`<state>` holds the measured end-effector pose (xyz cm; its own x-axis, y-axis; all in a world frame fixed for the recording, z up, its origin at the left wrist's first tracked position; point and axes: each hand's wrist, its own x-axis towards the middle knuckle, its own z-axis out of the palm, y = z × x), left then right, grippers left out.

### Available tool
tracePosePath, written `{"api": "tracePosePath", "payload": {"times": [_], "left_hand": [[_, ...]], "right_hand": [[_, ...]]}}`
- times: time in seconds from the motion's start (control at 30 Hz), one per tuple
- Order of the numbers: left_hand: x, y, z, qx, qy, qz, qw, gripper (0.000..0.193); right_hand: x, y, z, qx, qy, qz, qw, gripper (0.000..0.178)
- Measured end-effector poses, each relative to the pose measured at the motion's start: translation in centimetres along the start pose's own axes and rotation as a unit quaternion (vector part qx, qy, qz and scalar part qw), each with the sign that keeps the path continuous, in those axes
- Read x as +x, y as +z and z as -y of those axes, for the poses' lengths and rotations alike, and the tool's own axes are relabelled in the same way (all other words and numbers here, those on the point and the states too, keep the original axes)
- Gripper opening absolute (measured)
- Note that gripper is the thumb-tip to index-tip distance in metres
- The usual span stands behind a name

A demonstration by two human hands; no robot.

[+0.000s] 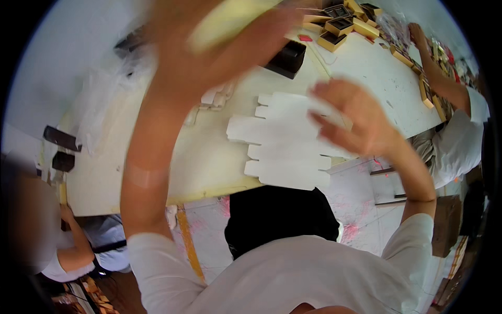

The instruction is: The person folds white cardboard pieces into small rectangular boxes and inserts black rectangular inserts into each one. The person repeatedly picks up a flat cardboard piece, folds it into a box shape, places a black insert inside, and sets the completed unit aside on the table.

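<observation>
Several flat white cardboard box blanks (285,138) with notched flaps lie in front of me, overlapping the table's near edge. Over their right side is my right hand (358,118), open, its thumb apart from the blurred fingers and nothing visible between them. My left hand (204,52) is raised close to the camera at the upper left, badly smeared by motion and partly cut off by the top edge. A pale yellow patch shows beside its fingers; I cannot tell what it is. To the right of that hand stands a black open box (287,57).
Gold boxes with dark inserts (337,31) crowd the far right of the pale table (204,162). Clear plastic wrap (104,99) and dark trays (63,144) are at left. One co-worker's arm (444,78) reaches in at right; another person (73,251) sits at left.
</observation>
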<state>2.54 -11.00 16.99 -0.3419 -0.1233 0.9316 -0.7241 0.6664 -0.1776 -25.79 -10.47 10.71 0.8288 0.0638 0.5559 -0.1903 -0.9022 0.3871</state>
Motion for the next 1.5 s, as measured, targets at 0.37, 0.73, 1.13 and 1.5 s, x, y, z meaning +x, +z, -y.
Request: {"api": "tracePosePath", "payload": {"times": [0.37, 0.73, 1.13, 1.5], "left_hand": [[-2.3, 4.5, -8.7, -0.182, -0.055, 0.439, 0.878, 0.058], [-13.9, -3.4, -16.2, -0.130, -0.262, 0.434, 0.852, 0.064], [-12.1, 0.9, -14.6, -0.085, -0.464, 0.365, 0.802, 0.016], [-14.2, 0.0, -13.9, -0.136, -0.297, 0.313, 0.892, 0.021]], "right_hand": [[-5.1, 2.7, 11.2, 0.126, 0.213, 0.187, 0.950, 0.065], [-4.5, 1.3, 7.4, 0.374, 0.291, 0.188, 0.860, 0.043], [-4.5, 6.0, 7.2, 0.236, 0.351, 0.027, 0.906, 0.018], [-4.1, 5.1, 6.7, 0.062, 0.057, 0.120, 0.989, 0.021]]}}
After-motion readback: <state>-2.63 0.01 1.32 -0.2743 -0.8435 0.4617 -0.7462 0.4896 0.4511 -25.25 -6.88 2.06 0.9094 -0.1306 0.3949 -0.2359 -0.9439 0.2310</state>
